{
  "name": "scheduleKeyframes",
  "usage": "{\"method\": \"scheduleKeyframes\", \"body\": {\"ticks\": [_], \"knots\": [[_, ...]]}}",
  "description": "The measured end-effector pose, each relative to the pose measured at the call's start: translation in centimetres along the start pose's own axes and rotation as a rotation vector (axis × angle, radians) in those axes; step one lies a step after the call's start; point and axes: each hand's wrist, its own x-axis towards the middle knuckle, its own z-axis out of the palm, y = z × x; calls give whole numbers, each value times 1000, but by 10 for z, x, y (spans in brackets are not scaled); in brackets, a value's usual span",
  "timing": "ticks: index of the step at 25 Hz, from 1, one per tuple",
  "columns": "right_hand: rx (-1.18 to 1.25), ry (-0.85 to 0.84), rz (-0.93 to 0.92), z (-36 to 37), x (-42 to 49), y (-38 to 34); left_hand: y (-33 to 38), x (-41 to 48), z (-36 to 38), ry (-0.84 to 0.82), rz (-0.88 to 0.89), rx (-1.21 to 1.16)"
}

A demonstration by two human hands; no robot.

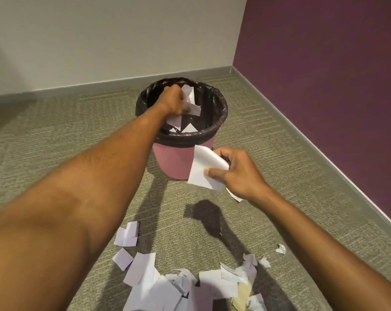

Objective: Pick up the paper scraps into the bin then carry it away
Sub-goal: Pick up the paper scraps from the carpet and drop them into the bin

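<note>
A pink bin [178, 160] with a black liner stands on the carpet in the room's corner. Several white scraps lie inside it. My left hand [171, 102] reaches over the bin's mouth, fingers closed on white paper scraps [191, 102]. My right hand [237, 170] hovers just right of the bin's front and grips a larger white paper piece [202, 169]. A pile of torn paper scraps [190, 286] covers the carpet near me. A few loose scraps [127, 236] lie to the pile's left.
A cream wall [113, 39] runs behind the bin and a purple wall [324, 75] closes the right side, both with grey skirting. One scrap [235, 196] lies under my right wrist. A small crumpled bit [281, 248] sits on the carpet at the right.
</note>
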Motion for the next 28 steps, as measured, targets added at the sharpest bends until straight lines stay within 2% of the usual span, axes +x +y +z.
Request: {"method": "scheduleKeyframes", "body": {"ticks": [3, 5, 7, 9, 12, 14, 16, 18, 22, 25, 28], "knots": [[-11, 26, -51, -6, 16, -14, -6, -11, 4, -104, -15, -15], [-42, 59, -76, -9, 29, -24, -6, -20, -3, -72, 35, -20], [-54, 94, -107, -12, 44, -35, -6, -31, -18, 92, 78, -68], [-63, 128, -129, -13, 62, -44, -15, -54, -31, 333, 29, -198], [-79, 170, -115, -13, 94, -51, -48, -110, -20, 633, -149, -371], [-101, 194, -97, -9, 118, -52, -71, -154, 8, 696, -297, -418], [-136, 233, -70, -3, 141, -49, -90, -198, 44, 622, -398, -411], [-201, 236, -16, -1, 163, -40, -113, -236, 86, 429, -486, -342], [-327, 86, 76, 1, 182, -20, -143, -278, 139, 55, -588, -142], [-344, 176, -4, 3, 173, -20, -136, -287, 146, -58, -565, -71], [-269, 243, -181, 9, 137, -32, -130, -292, 141, -111, -507, -132]]}}
